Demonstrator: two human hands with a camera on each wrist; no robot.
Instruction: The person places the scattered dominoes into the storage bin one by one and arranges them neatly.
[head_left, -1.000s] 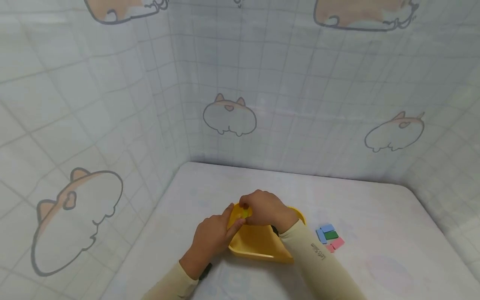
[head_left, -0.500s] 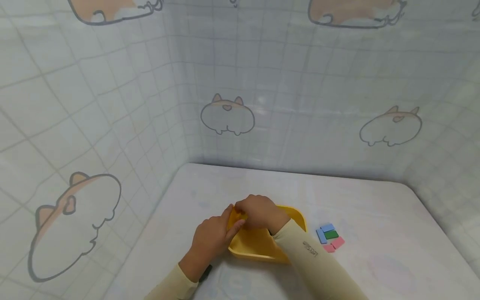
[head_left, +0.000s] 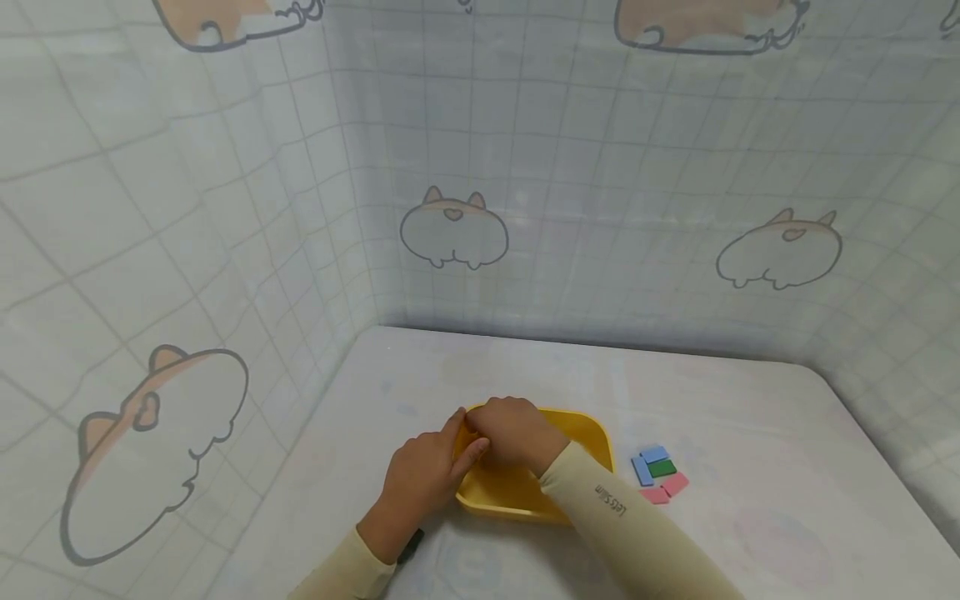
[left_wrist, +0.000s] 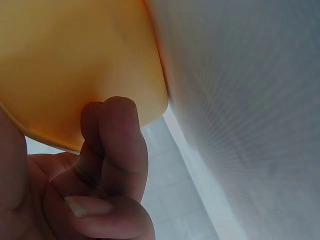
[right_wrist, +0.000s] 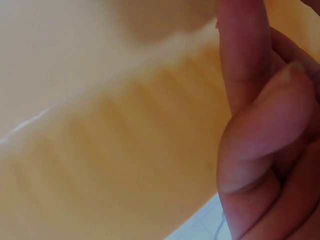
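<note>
A yellow plastic tray [head_left: 517, 511] with raised walls stands on the white table, in the middle of the head view. My left hand [head_left: 423, 473] grips its left side, thumb over the rim. Its curled fingers [left_wrist: 122, 137] press the outer wall in the left wrist view. My right hand [head_left: 516, 435] reaches inside toward the far left corner, close to the left thumb. In the right wrist view its thumb [right_wrist: 267, 127] is bent beside a straighter finger, against the tray's ridged yellow wall [right_wrist: 120, 155]. The right fingertips are hidden; I cannot tell what they hold.
Several small flat tiles lie right of the tray: two blue tiles [head_left: 642, 472], a green tile [head_left: 662, 468] and two pink tiles [head_left: 676, 485]. A dark object [head_left: 410, 546] shows beside the left wrist. Gridded cloth walls [head_left: 600, 208] stand behind the table and at both sides.
My right hand has moved left and slightly down into the tray's corner. A yellow-green piece visible at its fingers one second ago is now hidden. The left hand keeps its grip.
</note>
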